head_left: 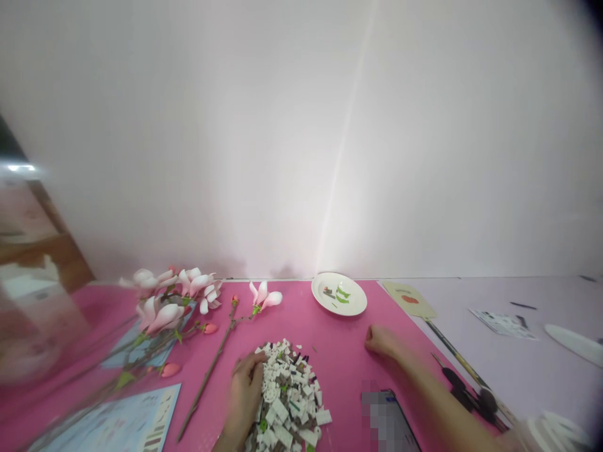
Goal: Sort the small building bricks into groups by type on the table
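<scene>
Left hand point(245, 395) against white toy bricks point(292, 392)

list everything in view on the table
brick heap: 1, mostly white with brown and green, front middle of mat
cutting mat: 1, pink, under most items
plate: 1, white, far edge of mat
plate pieces: several, mostly green, on plate
blossom cluster: 1, pink and white, left
blossom branch: 1, brown stem, pink-white flower, left of heap
pale sheets: 2, pale blue, left
printed sheet: 1, white, lilac surface, right
paddle: 1, cream with red mark, right mat edge
left hand: 1, on heap
right hand: 1, curled, on mat
</scene>
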### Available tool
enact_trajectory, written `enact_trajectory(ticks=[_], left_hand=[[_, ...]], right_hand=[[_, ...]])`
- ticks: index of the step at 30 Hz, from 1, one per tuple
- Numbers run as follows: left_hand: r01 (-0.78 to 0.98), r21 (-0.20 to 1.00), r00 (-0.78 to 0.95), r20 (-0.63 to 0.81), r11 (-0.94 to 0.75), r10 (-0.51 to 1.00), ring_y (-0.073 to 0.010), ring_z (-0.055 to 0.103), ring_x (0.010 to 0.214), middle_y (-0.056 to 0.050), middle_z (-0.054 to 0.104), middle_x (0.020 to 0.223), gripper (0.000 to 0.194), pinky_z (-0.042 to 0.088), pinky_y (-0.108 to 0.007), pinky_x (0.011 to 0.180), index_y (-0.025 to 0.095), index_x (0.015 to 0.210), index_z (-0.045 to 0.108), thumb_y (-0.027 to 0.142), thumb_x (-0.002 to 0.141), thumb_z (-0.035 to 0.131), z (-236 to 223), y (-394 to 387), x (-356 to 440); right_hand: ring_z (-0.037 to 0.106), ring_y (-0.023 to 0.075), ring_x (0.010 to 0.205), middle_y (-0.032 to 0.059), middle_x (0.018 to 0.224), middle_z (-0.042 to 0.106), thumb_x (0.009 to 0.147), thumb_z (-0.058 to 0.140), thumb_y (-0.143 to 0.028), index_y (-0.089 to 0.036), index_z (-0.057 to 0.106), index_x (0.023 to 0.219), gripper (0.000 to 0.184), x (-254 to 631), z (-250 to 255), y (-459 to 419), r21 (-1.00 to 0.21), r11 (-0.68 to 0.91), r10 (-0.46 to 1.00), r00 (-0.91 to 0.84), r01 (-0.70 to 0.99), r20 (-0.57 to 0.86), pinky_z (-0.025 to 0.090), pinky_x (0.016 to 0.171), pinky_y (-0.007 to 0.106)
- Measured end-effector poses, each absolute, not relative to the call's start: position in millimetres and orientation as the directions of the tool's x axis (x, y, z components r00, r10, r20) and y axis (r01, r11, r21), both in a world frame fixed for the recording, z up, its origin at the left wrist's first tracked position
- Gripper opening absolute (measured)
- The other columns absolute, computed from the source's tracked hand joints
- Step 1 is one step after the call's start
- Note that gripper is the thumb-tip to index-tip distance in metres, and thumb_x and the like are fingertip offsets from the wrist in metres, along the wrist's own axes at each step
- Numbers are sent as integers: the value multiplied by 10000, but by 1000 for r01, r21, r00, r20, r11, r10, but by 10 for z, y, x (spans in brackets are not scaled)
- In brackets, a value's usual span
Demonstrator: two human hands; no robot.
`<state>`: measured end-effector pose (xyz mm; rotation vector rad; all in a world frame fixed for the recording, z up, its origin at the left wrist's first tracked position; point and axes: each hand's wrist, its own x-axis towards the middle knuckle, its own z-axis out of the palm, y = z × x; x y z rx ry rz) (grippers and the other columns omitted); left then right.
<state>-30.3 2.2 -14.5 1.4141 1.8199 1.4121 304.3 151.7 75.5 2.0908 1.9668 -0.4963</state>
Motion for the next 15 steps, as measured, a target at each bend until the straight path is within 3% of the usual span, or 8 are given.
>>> enact_trajectory(ticks=[6, 11, 15], left_hand=[[440, 897, -390, 236, -45, 890, -272, 658, 994, -90, 736, 1007, 307, 452, -491, 978, 198, 900, 729, 309, 825, 453, -154, 22, -282], [433, 901, -402, 236, -43, 885, -266, 664, 985, -87, 739, 1001, 288, 461, -485, 973, 207, 872, 731, 282, 816, 459, -152, 13, -261], [436, 898, -410, 246, -48, 878, -266, 667, 981, -84, 743, 983, 288, 475, -476, 962, 213, 863, 735, 281, 808, 461, -133, 6, -256]], right_hand=[[623, 183, 951, 73, 1101, 622, 911, 601, -331, -142, 602, 1112, 276, 2970, 538, 1560, -142, -93, 943, 42, 985, -329, 534, 811, 363], [605, 116, 711, 25, 857, 649, 921, 574, -327, -139, 627, 946, 197, 2992, 721, 1696, -333, -131, 964, 41, 934, -263, 518, 667, 276], [600, 111, 622, 8, 695, 643, 894, 564, -221, -121, 635, 942, 133, 2898, 971, 1930, -508, -122, 986, 44, 852, -163, 490, 627, 240]])
